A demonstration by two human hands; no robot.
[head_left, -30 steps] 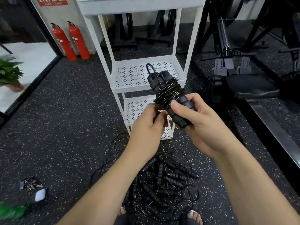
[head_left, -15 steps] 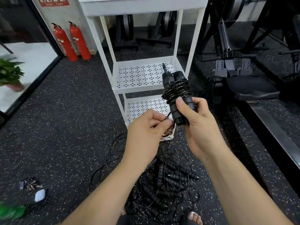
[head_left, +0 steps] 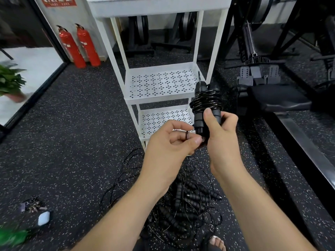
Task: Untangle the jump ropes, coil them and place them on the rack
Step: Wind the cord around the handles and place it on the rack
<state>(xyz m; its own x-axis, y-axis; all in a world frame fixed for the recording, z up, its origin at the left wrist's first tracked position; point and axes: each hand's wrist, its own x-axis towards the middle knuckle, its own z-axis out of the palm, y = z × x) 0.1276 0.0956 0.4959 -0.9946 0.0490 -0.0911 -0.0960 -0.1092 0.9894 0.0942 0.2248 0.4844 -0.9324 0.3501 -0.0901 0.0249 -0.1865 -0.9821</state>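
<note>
Rope bundle [head_left: 206, 104]: two black handles side by side with the cord wound round their upper half, held upright in the right hand [head_left: 220, 131]. Its long axis runs near vertical, tilted slightly away from the viewer, and a short cord end projects from the top. The right fingers are closed round the lower half of the handles, thumb pressed across the front.

The left hand [head_left: 170, 142] sits just beside and below the bundle. Its thumb and forefinger pinch together at the handle bases, where they touch the right palm. A small dark band [head_left: 187, 135] lies on one left finger; whether it is a tie or a loop of cord cannot be told.

The rack [head_left: 119, 51], white with perforated shelves, stands directly beyond the bundle. The middle shelf [head_left: 159, 84] lies ahead and to the left of the handles, its right post [head_left: 210, 69] just behind them. The lower shelf [head_left: 163, 118] is behind the left hand. Both shelves appear bare.

Judgement: the bundle looks finished or nearly so, and the right hand is the nearer to the shelf. Placing it calls for a short reach forward and leftward, clear of the right post, probably laying the axis flat.

On the floor [head_left: 72, 142] between the forearms, the remaining ropes [head_left: 184, 205] lie tangled, still to be sorted.
</note>
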